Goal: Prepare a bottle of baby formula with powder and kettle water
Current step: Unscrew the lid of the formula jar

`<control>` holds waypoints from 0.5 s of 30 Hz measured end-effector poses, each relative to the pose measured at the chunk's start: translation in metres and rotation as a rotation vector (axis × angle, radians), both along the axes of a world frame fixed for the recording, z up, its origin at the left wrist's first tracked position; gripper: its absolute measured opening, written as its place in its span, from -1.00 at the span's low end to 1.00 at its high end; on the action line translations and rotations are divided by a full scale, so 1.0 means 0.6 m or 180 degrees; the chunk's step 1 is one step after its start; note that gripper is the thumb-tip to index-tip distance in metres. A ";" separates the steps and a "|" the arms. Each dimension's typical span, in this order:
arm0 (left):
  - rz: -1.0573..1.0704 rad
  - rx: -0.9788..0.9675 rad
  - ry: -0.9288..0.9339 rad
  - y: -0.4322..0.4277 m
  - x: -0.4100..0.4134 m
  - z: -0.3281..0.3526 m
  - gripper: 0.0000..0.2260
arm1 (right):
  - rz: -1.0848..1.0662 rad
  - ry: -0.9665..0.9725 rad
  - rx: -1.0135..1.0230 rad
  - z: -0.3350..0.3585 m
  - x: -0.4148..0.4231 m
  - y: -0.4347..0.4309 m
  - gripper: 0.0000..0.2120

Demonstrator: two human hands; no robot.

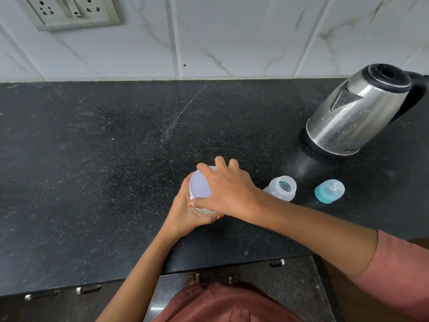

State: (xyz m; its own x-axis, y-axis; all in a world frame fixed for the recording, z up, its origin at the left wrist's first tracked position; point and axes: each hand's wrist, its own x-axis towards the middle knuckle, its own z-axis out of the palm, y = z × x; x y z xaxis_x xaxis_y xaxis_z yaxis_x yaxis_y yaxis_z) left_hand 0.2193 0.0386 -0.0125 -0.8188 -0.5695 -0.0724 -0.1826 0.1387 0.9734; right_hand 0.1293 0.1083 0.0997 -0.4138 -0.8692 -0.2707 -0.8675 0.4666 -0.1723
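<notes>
A round powder container with a white lid [199,185] stands on the black counter near the front edge. My left hand [185,212] wraps around its body from the near left side. My right hand [228,189] lies over the lid, its fingers curled around the rim. To the right stands the open clear baby bottle [283,188], partly hidden behind my right wrist. Its teal cap with the nipple [329,190] rests on the counter further right. The steel kettle [357,112] with a black lid and handle stands at the back right.
The black granite counter [116,147] stretches wide to the left and behind the container. A white tiled wall with a switch and socket plate [69,11] rises behind it. Drawer handles [276,263] show below the front edge.
</notes>
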 end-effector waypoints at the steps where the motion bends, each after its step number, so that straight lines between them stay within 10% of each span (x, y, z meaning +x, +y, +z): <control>1: -0.0004 -0.0038 -0.0019 0.000 -0.001 0.001 -0.18 | 0.0059 -0.0009 -0.0015 0.002 0.000 0.000 -0.36; 15: -0.0005 0.0002 0.0018 0.005 -0.001 0.015 -0.23 | 0.0236 -0.0207 -0.0032 0.006 -0.011 0.003 -0.34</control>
State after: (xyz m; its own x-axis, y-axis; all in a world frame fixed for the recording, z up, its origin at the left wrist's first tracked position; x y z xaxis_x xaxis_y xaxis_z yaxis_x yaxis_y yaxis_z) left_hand 0.2190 0.0414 -0.0033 -0.8202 -0.5681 -0.0680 -0.1767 0.1385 0.9745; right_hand 0.1227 0.1102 0.1030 -0.3301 -0.8996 -0.2859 -0.8864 0.3995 -0.2337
